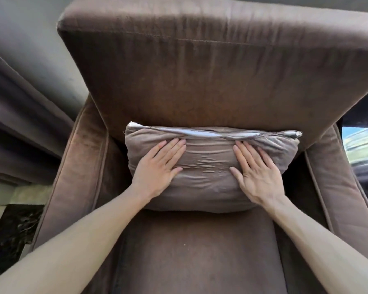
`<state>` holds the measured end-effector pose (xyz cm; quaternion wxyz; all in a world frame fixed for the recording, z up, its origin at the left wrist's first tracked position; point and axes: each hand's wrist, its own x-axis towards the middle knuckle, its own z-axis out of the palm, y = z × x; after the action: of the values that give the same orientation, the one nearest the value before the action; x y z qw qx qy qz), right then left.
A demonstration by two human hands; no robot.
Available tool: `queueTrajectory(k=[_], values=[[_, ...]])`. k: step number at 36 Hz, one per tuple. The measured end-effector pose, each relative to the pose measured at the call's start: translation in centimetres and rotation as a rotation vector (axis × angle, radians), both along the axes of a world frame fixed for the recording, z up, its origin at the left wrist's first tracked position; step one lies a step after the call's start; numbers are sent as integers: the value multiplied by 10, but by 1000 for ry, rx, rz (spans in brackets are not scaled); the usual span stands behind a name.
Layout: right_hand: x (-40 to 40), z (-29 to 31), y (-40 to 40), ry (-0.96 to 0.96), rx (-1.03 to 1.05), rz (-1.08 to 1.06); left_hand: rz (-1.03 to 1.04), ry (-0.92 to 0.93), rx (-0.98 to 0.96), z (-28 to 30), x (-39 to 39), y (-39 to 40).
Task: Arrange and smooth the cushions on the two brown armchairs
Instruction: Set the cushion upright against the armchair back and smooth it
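Your hands — left (160,166), right (257,172) — lie flat and open, gripping nothing, on the cushion (208,166) — its long axis runs sideways between them

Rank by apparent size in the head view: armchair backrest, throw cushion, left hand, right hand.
1. Armchair backrest, largest by far.
2. Throw cushion, propped against the backrest.
3. Left hand and right hand: alike, both flat on the cushion at similar distance, so not ranked.

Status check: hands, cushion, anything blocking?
Left hand and right hand flat, open, pressing the cushion. Cushion leans against the armchair backrest, still wrinkled. Nothing in the way.
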<state>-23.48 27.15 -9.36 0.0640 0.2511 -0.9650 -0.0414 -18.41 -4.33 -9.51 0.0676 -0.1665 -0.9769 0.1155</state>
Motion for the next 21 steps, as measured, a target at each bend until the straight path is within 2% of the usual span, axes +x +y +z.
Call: queueTrajectory(k=[4, 7, 10, 12, 18, 21], values=[[11, 4, -6, 55, -26, -24, 51, 43, 38, 2, 10, 14], [28, 1, -23, 144, -114, -22, 111, 62, 135, 4, 25, 31], [52, -8, -49, 199, -240, 129, 104, 89, 210, 3, 41, 60], [66, -17, -69, 170, -243, 207, 48, 64, 226, -4, 51, 78], [47, -41, -67, 56, -64, 179, 48, -45, 70, -22, 38, 55], [23, -42, -47, 49, -6, 181, -21, -21, -22, -23, 20, 30]])
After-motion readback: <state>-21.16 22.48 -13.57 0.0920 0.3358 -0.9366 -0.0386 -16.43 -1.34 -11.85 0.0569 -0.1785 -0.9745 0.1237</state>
